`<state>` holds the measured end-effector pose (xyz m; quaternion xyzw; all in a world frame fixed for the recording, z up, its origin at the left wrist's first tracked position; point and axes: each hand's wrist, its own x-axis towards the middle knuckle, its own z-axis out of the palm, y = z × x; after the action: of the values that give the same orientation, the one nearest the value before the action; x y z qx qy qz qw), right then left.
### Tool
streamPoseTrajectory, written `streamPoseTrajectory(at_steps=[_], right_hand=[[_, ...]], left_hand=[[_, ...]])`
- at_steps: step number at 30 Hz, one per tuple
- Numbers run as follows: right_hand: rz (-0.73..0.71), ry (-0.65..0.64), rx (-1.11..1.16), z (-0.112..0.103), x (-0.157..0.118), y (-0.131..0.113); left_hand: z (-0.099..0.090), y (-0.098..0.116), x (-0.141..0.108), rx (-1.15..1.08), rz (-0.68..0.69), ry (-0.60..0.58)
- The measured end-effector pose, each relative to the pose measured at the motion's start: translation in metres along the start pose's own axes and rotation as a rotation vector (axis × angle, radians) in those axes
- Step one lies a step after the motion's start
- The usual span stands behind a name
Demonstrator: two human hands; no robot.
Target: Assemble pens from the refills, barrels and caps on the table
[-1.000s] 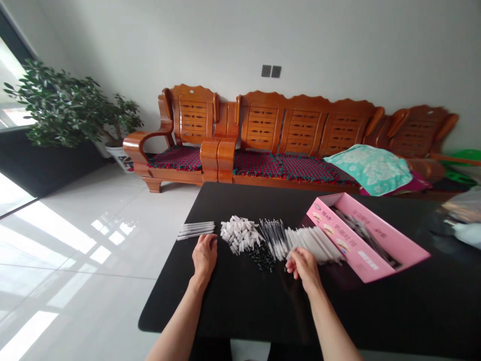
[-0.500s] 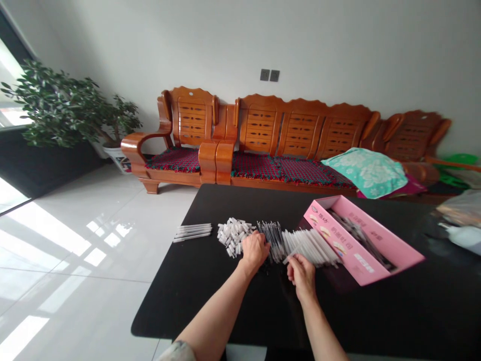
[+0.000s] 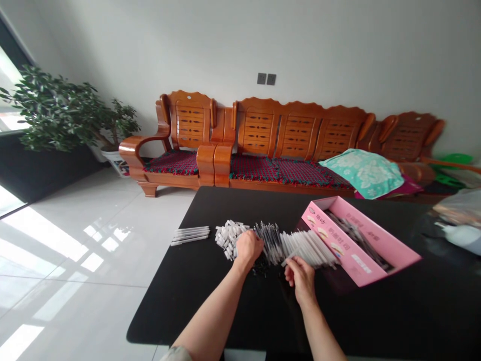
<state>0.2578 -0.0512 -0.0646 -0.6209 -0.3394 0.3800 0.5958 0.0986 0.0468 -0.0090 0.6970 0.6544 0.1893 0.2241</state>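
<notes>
My left hand (image 3: 248, 248) is closed at the right edge of a pile of short white pieces (image 3: 230, 236); what its fingers hold, if anything, is hidden. Beside it lies a row of thin dark refills (image 3: 269, 240), with small black pieces (image 3: 260, 265) just below. My right hand (image 3: 300, 275) pinches a translucent white tube (image 3: 291, 256) at the lower left end of a row of similar white tubes (image 3: 310, 245). Several assembled white pens (image 3: 191, 234) lie side by side at the table's left edge.
A pink box (image 3: 363, 245) holding dark slender items stands right of the tubes on the black table (image 3: 180, 296). A plastic bag and a white bottle (image 3: 462, 234) are at the far right. A wooden sofa (image 3: 259, 128) stands behind.
My left hand has shifted slightly left, toward the white pieces, and more of the small black pieces shows. My right hand stays by the tubes. The whole view has moved a little.
</notes>
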Motion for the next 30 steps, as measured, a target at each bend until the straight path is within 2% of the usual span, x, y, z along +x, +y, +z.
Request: streamPoseTrajectory(at_steps=[2, 6, 9, 14, 17, 23, 30], right_hand=[[0.011, -0.008, 0.050, -0.001, 0.001, -0.002], [0.007, -0.055, 0.120, 0.004, 0.000, -0.013], [0.001, -0.113, 0.216, 0.017, -0.002, -0.028], [0.024, -0.147, 0.409, 0.040, 0.001, -0.056], [0.001, -0.121, 0.435, 0.048, 0.005, -0.066], [-0.022, -0.079, 0.416, 0.050, 0.009, -0.073], [-0.024, -0.095, 0.398, 0.047, 0.008, -0.075]], left_hand=[[-0.011, -0.011, -0.006, -0.208, 0.017, -0.031], [-0.026, -0.034, -0.026, -0.813, 0.027, -0.196], [-0.029, -0.048, -0.044, -1.001, 0.055, -0.229], [-0.033, -0.061, -0.067, -1.037, 0.118, -0.301], [-0.039, -0.064, -0.075, -1.023, 0.160, -0.356], [-0.048, -0.065, -0.078, -0.996, 0.193, -0.376], [-0.046, -0.064, -0.078, -0.986, 0.195, -0.397]])
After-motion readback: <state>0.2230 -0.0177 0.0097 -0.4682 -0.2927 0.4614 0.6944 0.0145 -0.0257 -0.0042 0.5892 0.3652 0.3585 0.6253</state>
